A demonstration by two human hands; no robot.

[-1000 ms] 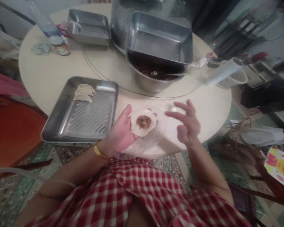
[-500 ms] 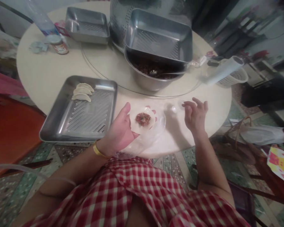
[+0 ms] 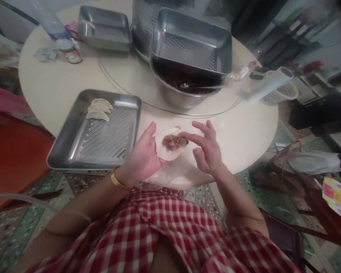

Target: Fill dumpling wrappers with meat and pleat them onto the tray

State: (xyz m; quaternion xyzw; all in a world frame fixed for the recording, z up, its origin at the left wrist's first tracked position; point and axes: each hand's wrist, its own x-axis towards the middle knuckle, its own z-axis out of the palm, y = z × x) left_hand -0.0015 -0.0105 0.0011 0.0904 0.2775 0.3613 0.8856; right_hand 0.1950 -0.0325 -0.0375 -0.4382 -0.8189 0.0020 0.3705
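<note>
On my left hand (image 3: pixel 143 157) lies a round dumpling wrapper (image 3: pixel 170 154), its underside resting on the fingers and its near edge by the thumb. A mound of minced filling (image 3: pixel 172 142) sits in the middle of the wrapper. My right hand (image 3: pixel 208 149) has its fingers apart, and the tip of the index finger touches the wrapper's right rim. To the left, a shallow metal tray (image 3: pixel 102 151) carries three folded dumplings (image 3: pixel 99 110) in its far left corner.
Beyond my hands stands a metal bowl (image 3: pixel 180 99) of dark filling, with a deep metal pan (image 3: pixel 190 41) resting on top. Another metal pan (image 3: pixel 105 28), a jar (image 3: pixel 71 53) and a plastic bottle (image 3: pixel 51 22) stand at the back left. A white basket (image 3: pixel 281 93) is at the right.
My right hand has come leftward from over the table to the wrapper's rim, its index finger stretched out. The left hand still holds the wrapper in about the same place.
</note>
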